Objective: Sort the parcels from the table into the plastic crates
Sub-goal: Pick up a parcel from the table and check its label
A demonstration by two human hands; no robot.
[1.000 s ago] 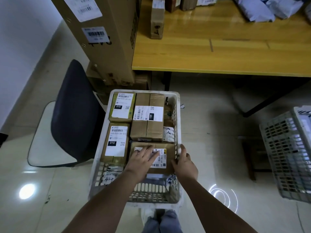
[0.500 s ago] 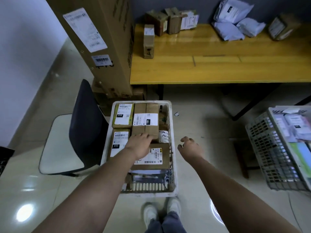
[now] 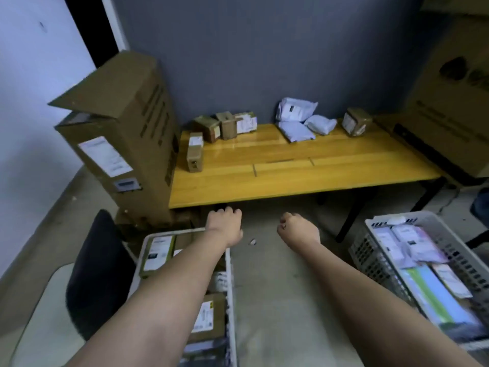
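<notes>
My left hand (image 3: 224, 223) and my right hand (image 3: 297, 230) are both raised in front of me, just short of the wooden table's (image 3: 291, 176) near edge, fingers curled with nothing in them. On the table lie several small cardboard boxes (image 3: 225, 125), one upright box (image 3: 195, 152), white poly mailers (image 3: 299, 119) and another box (image 3: 356, 124) at the right. Under my left arm sits a white crate (image 3: 230, 287) packed with cardboard parcels (image 3: 158, 251). A grey crate (image 3: 370, 250) at the right holds flat mailers (image 3: 423, 284).
A tall cardboard carton (image 3: 119, 144) leans at the table's left end. A dark chair (image 3: 98, 271) stands left of the white crate. A big carton (image 3: 449, 128) sits on the table's right end. Bare floor (image 3: 272, 300) runs between the two crates.
Both hands left the parcel in the white crate and rose forward toward the table. My view tilted up, so the whole table and wall now show.
</notes>
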